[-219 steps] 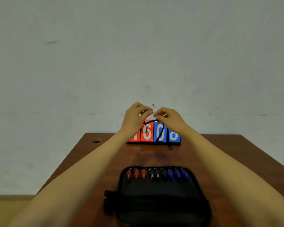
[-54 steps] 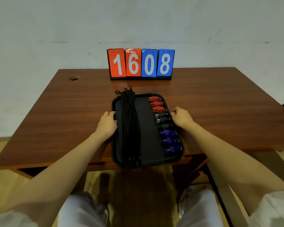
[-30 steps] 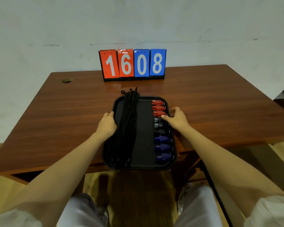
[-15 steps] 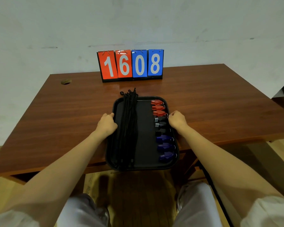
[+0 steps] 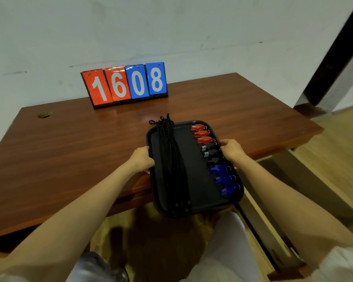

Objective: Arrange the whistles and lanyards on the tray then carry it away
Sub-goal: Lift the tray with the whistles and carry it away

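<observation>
Swinging tray (image 5: 196, 176) rt, prob. lifted.

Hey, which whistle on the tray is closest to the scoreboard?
The red whistle at the tray's far end. The other reds, black whistles and blue whistles all lie nearer the person.

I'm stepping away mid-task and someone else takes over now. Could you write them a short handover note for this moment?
Left hand grips the left rim of the black rectangular plastic tray; right hand grips its right rim.
The tray's near end overhangs the front edge of the brown wooden table; lifted or resting, I cannot tell.
On it: bundle of black cord lanyards along the left; red plastic whistles, black plastic whistles, blue plastic whistles, three each, in a column on the right.
Done: arranging.
Left: carry the tray away.
</observation>
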Available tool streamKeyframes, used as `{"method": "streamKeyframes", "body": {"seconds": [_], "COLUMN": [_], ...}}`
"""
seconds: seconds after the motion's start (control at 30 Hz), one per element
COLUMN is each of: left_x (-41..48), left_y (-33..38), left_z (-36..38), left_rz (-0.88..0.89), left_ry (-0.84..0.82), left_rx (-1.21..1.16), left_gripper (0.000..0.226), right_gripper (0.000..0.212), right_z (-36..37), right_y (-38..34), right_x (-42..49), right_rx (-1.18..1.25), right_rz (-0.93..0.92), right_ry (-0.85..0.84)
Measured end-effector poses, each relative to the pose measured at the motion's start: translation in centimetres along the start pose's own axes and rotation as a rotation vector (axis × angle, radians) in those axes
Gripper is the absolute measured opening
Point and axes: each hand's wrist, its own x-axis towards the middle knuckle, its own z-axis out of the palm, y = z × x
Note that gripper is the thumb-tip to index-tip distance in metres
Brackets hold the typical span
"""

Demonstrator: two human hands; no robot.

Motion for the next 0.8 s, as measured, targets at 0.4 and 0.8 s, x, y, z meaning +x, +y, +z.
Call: {"method": "streamKeyframes", "body": {"seconds": [0.4,0.8], "left_x": [-2.6,-7.4], "left_y": [7.1,13.7], "left_z": [10.5,22.3], "left_rz": [0.128,0.227], "left_ry": [-0.170,-0.377], "left_rx": [-0.141,-0.301], "left_gripper": [0.055,0.062], "right_gripper": [0.037,0.030], "right_z": [-9.6,-18.8], "right_y": [10.4,20.4], "right_x": [-4.6,-10.6], "right_rx": [0.097,0.184], "right_rz": [0.140,0.303], "right_ry": [0.180,0.416]}}
